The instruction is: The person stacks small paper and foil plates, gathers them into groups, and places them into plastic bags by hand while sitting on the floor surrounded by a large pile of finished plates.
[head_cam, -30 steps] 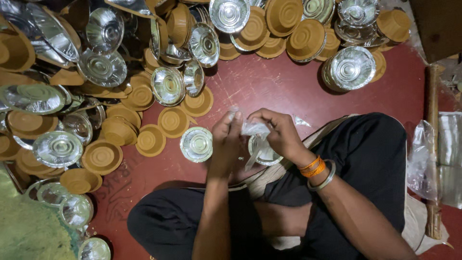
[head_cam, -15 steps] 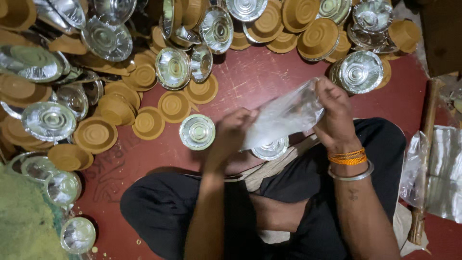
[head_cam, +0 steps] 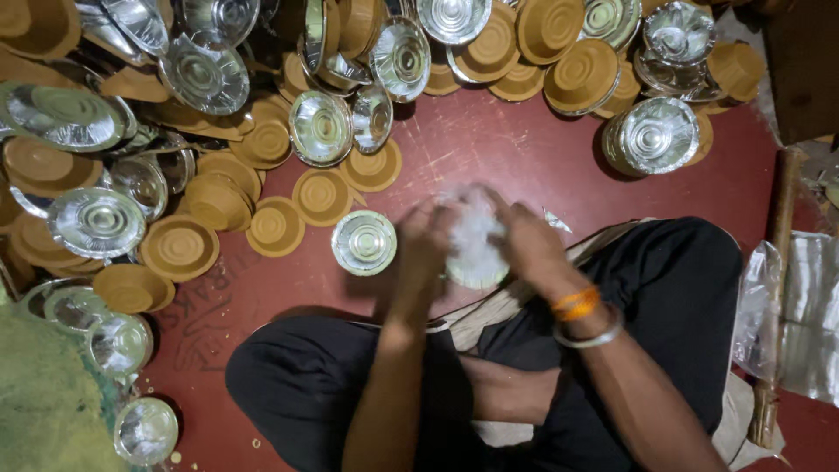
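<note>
I sit cross-legged on a red floor [head_cam: 489, 157]. My left hand [head_cam: 426, 240] and my right hand [head_cam: 524, 240] are close together over a stack of silver foil bowls [head_cam: 474, 269] in front of my lap. Both are blurred and grip a crumpled clear plastic bag [head_cam: 474, 229] bunched on top of the stack. A single stack of silver bowls [head_cam: 364, 242] stands just left of my left hand, apart from it. Orange bangles and a metal one circle my right wrist [head_cam: 581, 313].
Many silver-lined and brown paper bowls [head_cam: 218, 201] lie heaped across the left and top. One taller stack [head_cam: 654, 135] stands at the upper right. A wooden stick [head_cam: 776, 288] and clear plastic sheets [head_cam: 808, 306] lie along the right. A greenish sack [head_cam: 48, 402] fills the lower left.
My right hand had lifted the plastic bag up and to the right; it has now come back down to the stack, and both hands bunch the bag over the bowls.
</note>
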